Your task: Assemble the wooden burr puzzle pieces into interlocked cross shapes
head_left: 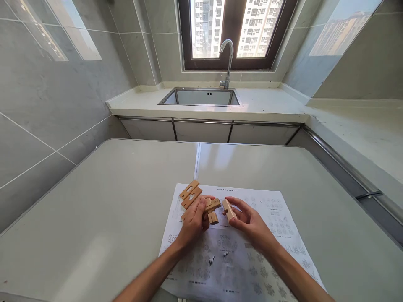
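Note:
My left hand [195, 218] is closed around some interlocked wooden puzzle pieces [213, 204], whose notched ends stick out toward the right. A single notched wooden puzzle piece [228, 210] is pinched between the thumb and fingers of my right hand [247, 217], a small gap away from the joined pieces. Beyond my left hand, flat wooden pieces with cut-outs [189, 188] lie on the upper left of a printed sheet [270, 201]. Another piece shows partly behind my left hand. My fingers hide much of the joined pieces.
The sheet, printed with small diagrams, lies on a pale table [94, 201] with a seam [197, 161]. Past the table's far edge are a counter [267, 98], a sink [201, 97] and a faucet [229, 63] under a window. Tiled wall [63, 96] borders the left.

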